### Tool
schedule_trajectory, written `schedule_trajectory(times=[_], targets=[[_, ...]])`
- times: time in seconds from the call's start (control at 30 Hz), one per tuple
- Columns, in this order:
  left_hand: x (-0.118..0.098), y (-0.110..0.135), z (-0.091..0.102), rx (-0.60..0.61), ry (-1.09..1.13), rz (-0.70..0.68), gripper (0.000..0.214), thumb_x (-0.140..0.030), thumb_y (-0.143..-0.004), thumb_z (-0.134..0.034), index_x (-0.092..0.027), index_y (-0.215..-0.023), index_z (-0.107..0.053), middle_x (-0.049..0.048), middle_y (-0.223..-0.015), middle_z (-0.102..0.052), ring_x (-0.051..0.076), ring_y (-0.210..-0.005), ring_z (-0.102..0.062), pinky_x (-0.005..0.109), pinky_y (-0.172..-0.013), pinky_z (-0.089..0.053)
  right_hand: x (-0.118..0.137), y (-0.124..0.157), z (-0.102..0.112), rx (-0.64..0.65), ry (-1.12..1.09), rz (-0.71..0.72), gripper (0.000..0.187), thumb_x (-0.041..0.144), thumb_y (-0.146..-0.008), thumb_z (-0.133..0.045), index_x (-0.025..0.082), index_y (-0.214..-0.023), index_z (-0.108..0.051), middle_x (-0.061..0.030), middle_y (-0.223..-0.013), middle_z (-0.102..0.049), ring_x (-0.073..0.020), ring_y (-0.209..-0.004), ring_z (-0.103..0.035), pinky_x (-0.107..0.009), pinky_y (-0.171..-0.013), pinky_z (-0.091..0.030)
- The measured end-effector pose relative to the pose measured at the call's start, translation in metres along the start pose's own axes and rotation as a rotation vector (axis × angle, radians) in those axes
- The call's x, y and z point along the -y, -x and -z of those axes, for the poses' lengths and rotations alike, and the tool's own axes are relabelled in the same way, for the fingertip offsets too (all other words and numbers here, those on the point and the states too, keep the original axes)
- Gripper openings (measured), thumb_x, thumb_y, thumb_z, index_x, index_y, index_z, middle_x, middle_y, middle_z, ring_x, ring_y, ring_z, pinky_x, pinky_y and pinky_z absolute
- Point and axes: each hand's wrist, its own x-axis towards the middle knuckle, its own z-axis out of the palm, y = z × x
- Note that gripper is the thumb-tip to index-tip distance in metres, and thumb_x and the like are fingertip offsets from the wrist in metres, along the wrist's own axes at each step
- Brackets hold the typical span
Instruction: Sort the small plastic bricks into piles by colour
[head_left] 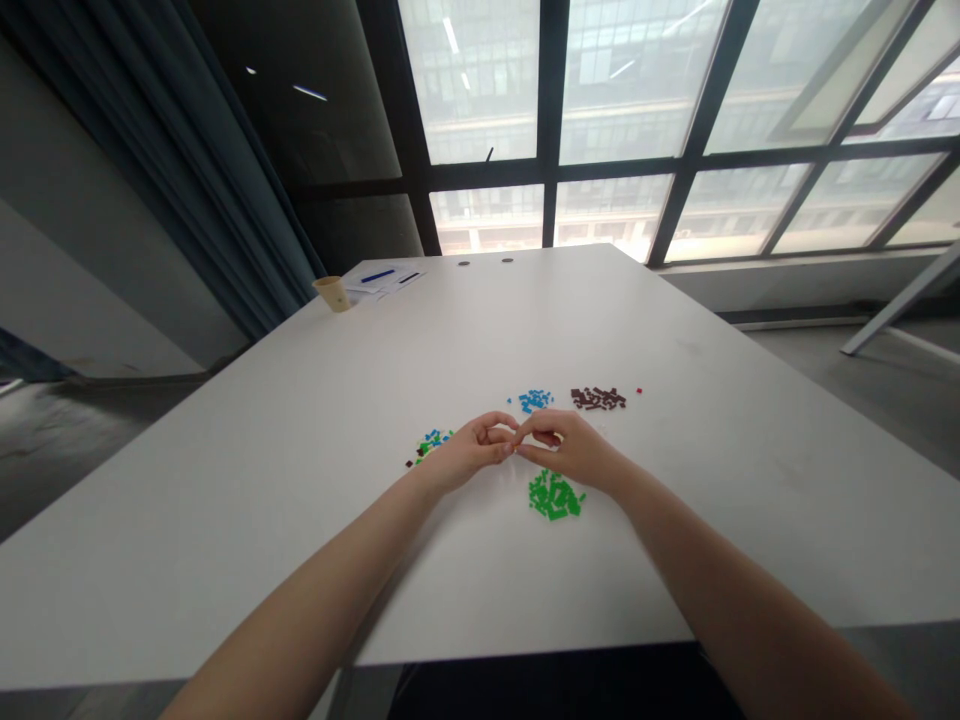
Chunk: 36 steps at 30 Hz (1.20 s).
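Both hands meet over the middle of the white table (300, 500). My left hand (469, 455) and my right hand (566, 448) are closed in pinches, fingertips touching each other; what they hold is too small to make out. A heap of green small bricks (555, 496) lies just below my right hand. A mixed green and blue cluster (433, 441) sits behind my left hand. Beyond the hands lie a small blue pile (534, 400) and a dark brown pile (598, 398), with one red piece (639, 390) to their right.
A tan paper cup (332, 293) stands at the far left corner of the table, beside papers with a blue pen (379, 275). Large windows fill the back wall. A dark curtain hangs on the left. Floor shows beyond the table's right edge.
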Motion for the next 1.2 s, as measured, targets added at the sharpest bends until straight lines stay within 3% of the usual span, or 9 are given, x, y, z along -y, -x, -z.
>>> schedule_trajectory(times=[0.1,0.27,0.37,0.53,0.77,0.93,1.1,1.2], targets=[[0.000,0.000,0.003,-0.081,-0.033,0.012,0.038,-0.031,-0.060,-0.071,-0.017,-0.090,-0.053,0.0000,-0.074,-0.058,0.006,-0.059,-0.045,0.018,-0.055,-0.031,-0.005,0.002,0.019,0.039,0.068,-0.104,0.014,0.027,-0.072,-0.054,0.018,-0.075,-0.064,0.0050,-0.053,-0.033,-0.0078,-0.051,-0.032,-0.021,-0.052,-0.027],[-0.001,-0.001,0.014,-0.183,-0.107,0.014,0.035,-0.031,-0.062,-0.069,-0.018,-0.090,-0.053,0.0009,-0.081,-0.058,0.005,-0.062,-0.046,0.018,-0.058,-0.034,-0.036,0.018,0.076,0.110,0.247,-0.453,0.020,0.034,-0.067,-0.055,0.018,-0.074,-0.066,0.0030,-0.055,-0.041,-0.0086,-0.052,-0.036,-0.022,-0.051,-0.027],[-0.003,-0.001,0.019,-0.208,-0.140,0.030,0.034,-0.031,-0.062,-0.069,-0.019,-0.091,-0.054,0.0003,-0.082,-0.058,0.005,-0.062,-0.046,0.018,-0.058,-0.034,-0.057,0.028,0.094,0.304,0.296,-0.622,0.021,0.031,-0.061,-0.058,0.018,-0.074,-0.068,0.0025,-0.055,-0.044,-0.0094,-0.053,-0.039,-0.022,-0.051,-0.029],[-0.004,0.000,0.023,-0.235,-0.157,0.050,0.035,-0.032,-0.061,-0.069,-0.019,-0.090,-0.055,-0.0005,-0.081,-0.057,0.005,-0.061,-0.047,0.018,-0.056,-0.033,-0.074,0.035,0.092,0.513,0.274,-0.734,0.023,0.026,-0.056,-0.059,0.018,-0.075,-0.068,0.0018,-0.058,-0.051,-0.0096,-0.053,-0.041,-0.021,-0.049,-0.029],[-0.007,0.000,0.027,-0.243,-0.200,0.034,0.035,-0.033,-0.062,-0.067,-0.018,-0.090,-0.053,0.0007,-0.081,-0.055,0.003,-0.055,-0.043,0.016,-0.048,-0.030,-0.078,0.038,0.096,0.551,0.264,-0.746,0.029,0.030,-0.056,-0.061,0.021,-0.082,-0.070,-0.0004,-0.070,-0.062,-0.0127,-0.062,-0.049,-0.021,-0.053,-0.034],[-0.017,0.003,0.043,-0.327,-0.228,-0.002,0.030,-0.032,-0.064,-0.064,-0.019,-0.088,-0.054,0.0000,-0.081,-0.055,0.005,-0.060,-0.046,0.017,-0.053,-0.033,-0.078,0.039,0.098,0.532,0.279,-0.767,0.028,0.029,-0.057,-0.060,0.020,-0.081,-0.071,-0.0011,-0.073,-0.065,-0.0143,-0.065,-0.053,-0.021,-0.056,-0.036],[-0.021,0.006,0.066,-0.422,-0.459,0.004,0.029,-0.036,-0.065,-0.060,-0.016,-0.086,-0.056,0.0009,-0.078,-0.057,0.008,-0.061,-0.047,0.020,-0.054,-0.034,-0.074,0.039,0.094,0.555,0.287,-0.785,0.026,0.024,-0.057,-0.057,0.021,-0.079,-0.071,-0.0011,-0.074,-0.067,-0.0164,-0.068,-0.055,-0.023,-0.058,-0.038],[-0.019,0.009,0.071,-0.339,-0.680,0.057,0.027,-0.038,-0.067,-0.056,-0.015,-0.081,-0.060,0.0012,-0.070,-0.057,0.010,-0.060,-0.047,0.022,-0.056,-0.035,-0.072,0.039,0.093,0.561,0.267,-0.787,0.025,0.022,-0.057,-0.056,0.020,-0.076,-0.071,-0.0013,-0.076,-0.068,-0.0176,-0.071,-0.057,-0.023,-0.062,-0.040]])
